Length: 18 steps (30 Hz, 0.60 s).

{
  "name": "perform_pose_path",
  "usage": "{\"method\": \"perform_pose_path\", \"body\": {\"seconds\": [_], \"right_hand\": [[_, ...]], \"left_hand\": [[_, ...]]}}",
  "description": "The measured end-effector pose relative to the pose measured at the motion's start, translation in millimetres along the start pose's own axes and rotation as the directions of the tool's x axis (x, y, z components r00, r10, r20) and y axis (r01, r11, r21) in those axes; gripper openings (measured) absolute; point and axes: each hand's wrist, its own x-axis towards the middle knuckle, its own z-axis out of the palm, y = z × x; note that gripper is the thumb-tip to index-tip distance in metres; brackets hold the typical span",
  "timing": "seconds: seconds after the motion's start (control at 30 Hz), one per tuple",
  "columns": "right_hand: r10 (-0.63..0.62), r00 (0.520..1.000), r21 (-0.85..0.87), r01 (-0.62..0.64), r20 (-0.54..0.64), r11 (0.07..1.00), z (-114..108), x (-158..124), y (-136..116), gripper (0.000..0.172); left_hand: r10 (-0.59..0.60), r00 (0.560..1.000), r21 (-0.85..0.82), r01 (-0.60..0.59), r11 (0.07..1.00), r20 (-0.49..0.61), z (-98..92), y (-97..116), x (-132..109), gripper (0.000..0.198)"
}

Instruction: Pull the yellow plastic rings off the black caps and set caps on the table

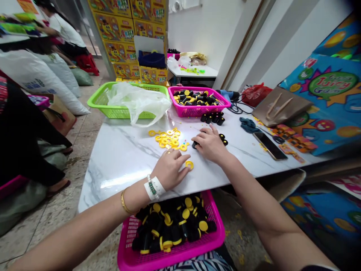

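A small yellow plastic ring (189,165) sits at the tips of the thumb and index finger of my left hand (170,169), close to the table's front edge. My right hand (211,145) is bent over the table with its fingertips closed on a small black cylinder (194,145); its palm hides part of what lies beneath. More black cylinders (222,138) stand just beyond that hand. A loose pile of yellow rings with tabs (169,139) lies ahead of my left hand. On my lap rests a pink basket (220,229) of black cylinders with yellow caps (180,222).
At the table's back stand a green basket (97,98) with a plastic bag (141,101) and a pink basket (191,111) of capped cylinders. Black cylinders (213,117) stand before it. A phone (270,146) and paper bag (278,107) lie right. Another person (64,32) sits far left.
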Motion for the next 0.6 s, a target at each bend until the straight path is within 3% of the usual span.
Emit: {"method": "perform_pose_path", "body": {"seconds": [0.17, 0.3, 0.47, 0.6], "right_hand": [[0.081, 0.99, 0.145, -0.064, -0.118, 0.987, -26, -8, -40, 0.022], [0.098, 0.993, 0.34, -0.071, -0.062, 0.938, -26, -31, -78, 0.022], [0.221, 0.975, 0.47, -0.198, 0.006, 0.86, -5, -48, -80, 0.02], [0.22, 0.974, 0.463, -0.219, 0.053, 0.859, 3, -47, -75, 0.019]], "left_hand": [[-0.122, 0.988, -0.265, 0.094, 0.96, -0.091, -7.4, 3, 0, 0.046], [-0.073, 0.997, -0.312, 0.058, 0.948, -0.036, -10.5, -3, -18, 0.033], [-0.084, 0.985, -0.307, 0.127, 0.943, 0.15, -8.7, -17, -31, 0.017], [-0.135, 0.981, -0.323, 0.173, 0.93, 0.137, -6.1, -22, -28, 0.021]]}}
